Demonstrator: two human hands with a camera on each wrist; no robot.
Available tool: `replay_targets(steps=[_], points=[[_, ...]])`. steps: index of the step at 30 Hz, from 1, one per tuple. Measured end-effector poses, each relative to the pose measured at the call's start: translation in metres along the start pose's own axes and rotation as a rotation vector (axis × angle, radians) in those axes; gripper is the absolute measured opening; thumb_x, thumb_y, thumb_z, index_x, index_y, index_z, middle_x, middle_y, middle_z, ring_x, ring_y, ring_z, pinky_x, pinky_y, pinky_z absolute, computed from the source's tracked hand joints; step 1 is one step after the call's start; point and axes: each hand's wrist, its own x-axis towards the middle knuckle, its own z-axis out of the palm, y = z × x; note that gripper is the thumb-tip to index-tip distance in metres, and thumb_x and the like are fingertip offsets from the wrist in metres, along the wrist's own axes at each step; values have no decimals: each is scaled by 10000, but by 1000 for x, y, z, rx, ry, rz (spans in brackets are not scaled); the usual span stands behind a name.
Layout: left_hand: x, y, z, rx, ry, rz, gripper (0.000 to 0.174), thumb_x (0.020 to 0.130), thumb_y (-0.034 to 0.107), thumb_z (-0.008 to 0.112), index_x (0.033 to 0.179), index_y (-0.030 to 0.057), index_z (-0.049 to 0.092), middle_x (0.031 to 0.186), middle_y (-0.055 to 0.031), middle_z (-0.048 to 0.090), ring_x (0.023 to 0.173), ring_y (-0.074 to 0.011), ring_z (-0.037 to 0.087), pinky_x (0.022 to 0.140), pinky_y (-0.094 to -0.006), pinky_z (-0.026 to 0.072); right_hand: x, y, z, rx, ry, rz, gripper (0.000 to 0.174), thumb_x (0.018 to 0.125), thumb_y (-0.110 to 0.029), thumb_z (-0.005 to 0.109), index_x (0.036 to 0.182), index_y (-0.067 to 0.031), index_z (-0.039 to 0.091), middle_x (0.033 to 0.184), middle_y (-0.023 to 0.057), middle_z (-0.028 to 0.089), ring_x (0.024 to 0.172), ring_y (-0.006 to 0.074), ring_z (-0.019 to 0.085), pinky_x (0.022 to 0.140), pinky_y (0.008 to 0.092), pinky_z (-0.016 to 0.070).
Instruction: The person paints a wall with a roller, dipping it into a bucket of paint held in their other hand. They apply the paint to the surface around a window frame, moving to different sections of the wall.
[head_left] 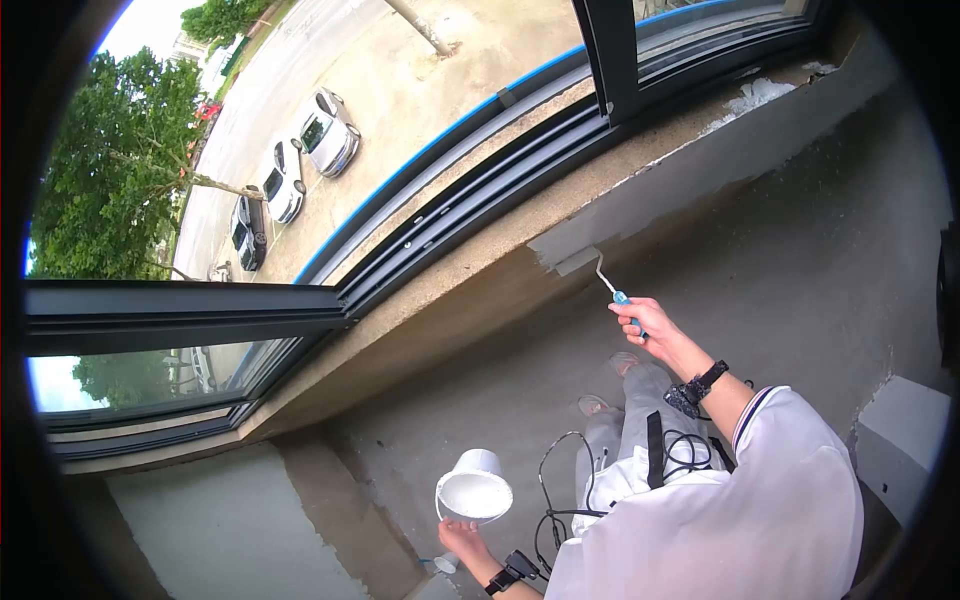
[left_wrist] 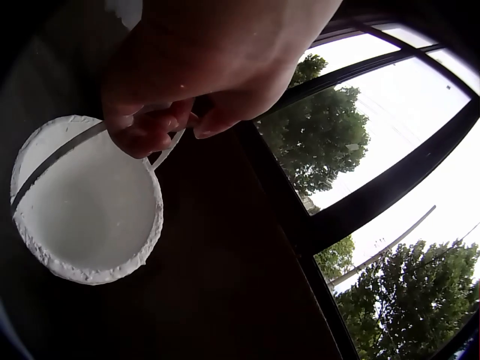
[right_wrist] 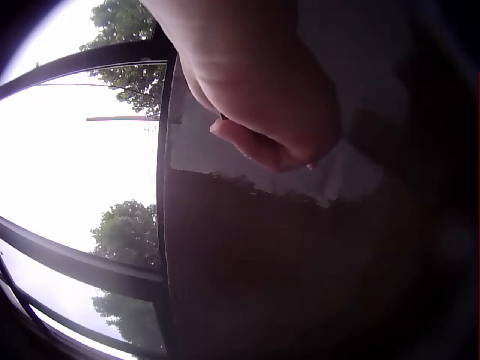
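Note:
My right hand [head_left: 650,326] grips the blue handle of a paint roller [head_left: 621,298]. Its grey-looking roller head [head_left: 577,262] lies against the low wall [head_left: 655,222] under the window, at the edge of a wet grey coat. In the right wrist view, the curled right hand [right_wrist: 259,97] hides the roller. Lower down, my left hand [head_left: 463,538] holds a white bucket [head_left: 478,461] by its thin bail. Seen from the left wrist, the fingers curl round the bail [left_wrist: 56,159] above the bucket's crusted rim [left_wrist: 155,238]; whitish paint is inside.
A dark window frame [head_left: 470,215] and a rough sill [head_left: 440,270] run above the wall. White residue [head_left: 755,98] lies on the sill's far end. A small white cup [head_left: 446,563] is near the left hand. Black cables [head_left: 548,500] hang at the person's waist. A pale box-like block [head_left: 903,432] stands at right.

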Motion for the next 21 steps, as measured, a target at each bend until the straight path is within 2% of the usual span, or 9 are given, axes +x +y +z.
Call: replay_targets(steps=[2, 7, 8, 10, 14, 16, 18, 19, 21], points=[[-4, -3, -13, -15, 26, -19, 101, 852, 244, 539, 839, 148, 512, 618, 65, 364, 538, -87, 347, 510, -286, 300, 25, 8, -1, -15, 47, 24, 211, 908, -121, 649, 772, -126, 489, 650, -55, 452, 478, 13, 406, 377, 202, 293], [-6, -12, -41, 78, 93, -51, 110, 835, 223, 496, 840, 114, 478, 671, 32, 376, 562, -95, 351, 522, -284, 284, 48, 27, 16, 103, 126, 42, 247, 904, -68, 611, 742, -140, 439, 646, -53, 431, 488, 31, 409, 381, 206, 282], [-47, 9, -25, 154, -32, 24, 253, 954, 221, 394, 965, 91, 610, 762, -8, 602, 578, -122, 516, 507, -296, 444, 27, 22, 35, 124, 78, 1, 250, 906, -56, 599, 740, -139, 431, 650, -52, 420, 490, 34, 405, 379, 210, 281], [-18, -4, -26, 23, 193, -38, 136, 831, 241, 504, 871, 114, 477, 716, 23, 358, 613, -105, 342, 546, -298, 292, -4, 7, 51, 124, 18, -4, 228, 916, -59, 592, 759, -129, 443, 659, -51, 416, 490, 36, 396, 379, 209, 281], [-3, -6, -13, -31, 65, -55, 166, 820, 267, 517, 889, 123, 468, 754, 14, 348, 657, -119, 330, 574, -311, 291, -89, -37, 78, 147, -130, -25, 195, 928, -58, 584, 793, -117, 456, 670, -51, 405, 498, 36, 394, 382, 207, 284], [5, -6, 3, -134, 75, -53, 165, 804, 276, 536, 839, 138, 453, 712, 22, 359, 594, -106, 330, 523, -286, 285, -124, -53, 86, 177, -253, -35, 136, 939, -53, 573, 846, -104, 487, 685, -48, 401, 508, 36, 394, 385, 203, 289], [48, -26, -1, -316, -21, -82, 168, 789, 273, 545, 770, 155, 428, 638, 38, 349, 505, -89, 310, 447, -251, 259, -153, -59, 94, 178, -272, -51, 82, 943, -49, 564, 901, -95, 510, 699, -44, 397, 515, 37, 396, 386, 201, 293], [50, -22, 12, -369, 7, -77, 174, 782, 262, 542, 723, 167, 410, 575, 53, 323, 437, -77, 281, 391, -224, 232, -163, -59, 95, 184, -289, -61, 56, 946, -53, 561, 958, -88, 518, 708, -41, 402, 510, 40, 391, 384, 202, 294], [56, -11, 29, -439, -16, -116, 168, 781, 253, 536, 710, 170, 409, 564, 53, 326, 445, -76, 287, 401, -218, 251, -179, -56, 97, 212, -305, -92, 74, 941, -37, 549, 996, -74, 516, 710, -32, 406, 506, 46, 389, 383, 204, 296]])
